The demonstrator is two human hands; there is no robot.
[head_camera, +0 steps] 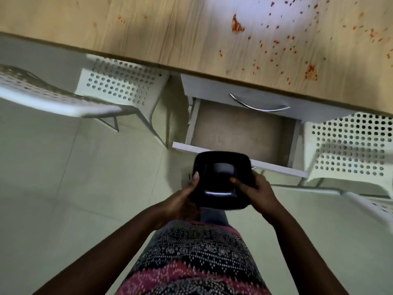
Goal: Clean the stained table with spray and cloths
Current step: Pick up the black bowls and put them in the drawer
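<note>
A light wooden table [191, 39] runs across the top of the head view, with red stains [237, 25] and many small red specks spread over its right part. Below its edge I hold a black square plate [221, 177] in front of me with both hands. My left hand [187, 196] grips the plate's left rim, thumb on top. My right hand [253, 190] grips the right rim, thumb lying on the plate's face. No spray bottle or cloth is in view.
Under the table an open grey drawer [240, 133] shows a bare bottom, and a shut drawer with a curved metal handle [259, 104] sits above it. White perforated chairs stand at left [119, 84] and right [348, 145]. The floor is pale tile [63, 188].
</note>
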